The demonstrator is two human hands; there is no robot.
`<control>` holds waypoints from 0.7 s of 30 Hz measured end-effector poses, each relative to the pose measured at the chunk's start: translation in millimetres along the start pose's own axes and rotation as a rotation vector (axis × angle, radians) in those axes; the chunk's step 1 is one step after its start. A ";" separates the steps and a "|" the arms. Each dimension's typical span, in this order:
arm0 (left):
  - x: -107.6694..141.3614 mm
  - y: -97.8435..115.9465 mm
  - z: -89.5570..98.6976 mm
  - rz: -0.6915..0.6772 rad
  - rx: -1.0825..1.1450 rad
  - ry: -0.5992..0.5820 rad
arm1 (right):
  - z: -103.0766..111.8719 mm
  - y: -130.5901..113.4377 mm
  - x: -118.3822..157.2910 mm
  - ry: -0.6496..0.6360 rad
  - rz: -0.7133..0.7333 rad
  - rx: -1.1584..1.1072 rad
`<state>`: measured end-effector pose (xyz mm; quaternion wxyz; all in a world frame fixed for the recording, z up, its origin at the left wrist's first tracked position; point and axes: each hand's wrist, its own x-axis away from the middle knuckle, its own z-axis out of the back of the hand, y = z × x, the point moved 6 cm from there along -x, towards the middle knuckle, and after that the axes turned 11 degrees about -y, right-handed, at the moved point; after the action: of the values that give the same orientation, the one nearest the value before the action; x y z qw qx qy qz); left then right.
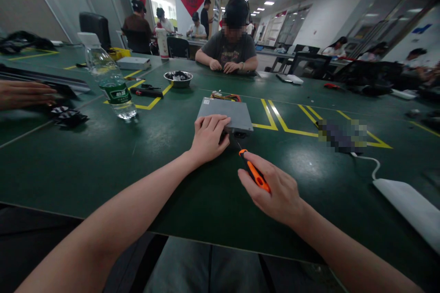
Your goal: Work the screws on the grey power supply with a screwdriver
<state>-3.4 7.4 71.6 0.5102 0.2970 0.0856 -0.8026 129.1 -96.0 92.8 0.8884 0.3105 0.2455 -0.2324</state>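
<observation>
A grey metal box (237, 115) with a small label lies on the green table, and a bundle of coloured wires (227, 96) comes out behind it. My left hand (210, 137) rests on the box's near left part, fingers over its top and edge. In my right hand (271, 187) is an orange and black screwdriver (256, 173), held by its handle. Its thin shaft points up and left toward the near side of the box, by a dark socket. Whether the tip touches the box is too small to tell.
On the left stand a water bottle (118, 89) and a metal bowl (178, 80) of small parts, with a black tool (148, 92) between them. Another person's hand (25, 94) is at the left edge. A white device (409, 206) with a cable lies right. Someone sits opposite.
</observation>
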 end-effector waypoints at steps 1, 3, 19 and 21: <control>0.0 0.0 -0.1 0.000 0.001 0.000 | 0.6 -0.6 -0.2 0.003 0.003 0.017; 0.1 0.0 -0.3 0.005 0.003 0.000 | 3.3 0.3 -0.2 0.023 -0.001 0.044; -0.3 0.2 -0.9 0.023 -0.002 -0.023 | 7.7 6.4 -0.6 0.049 -0.053 0.045; -0.2 0.2 -0.8 0.023 -0.003 -0.020 | 5.2 7.2 0.3 0.020 -0.065 0.018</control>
<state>-2.9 7.8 71.1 0.5208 0.2890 0.0782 -0.7995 134.9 -94.5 99.4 0.8751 0.3125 0.2622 -0.2604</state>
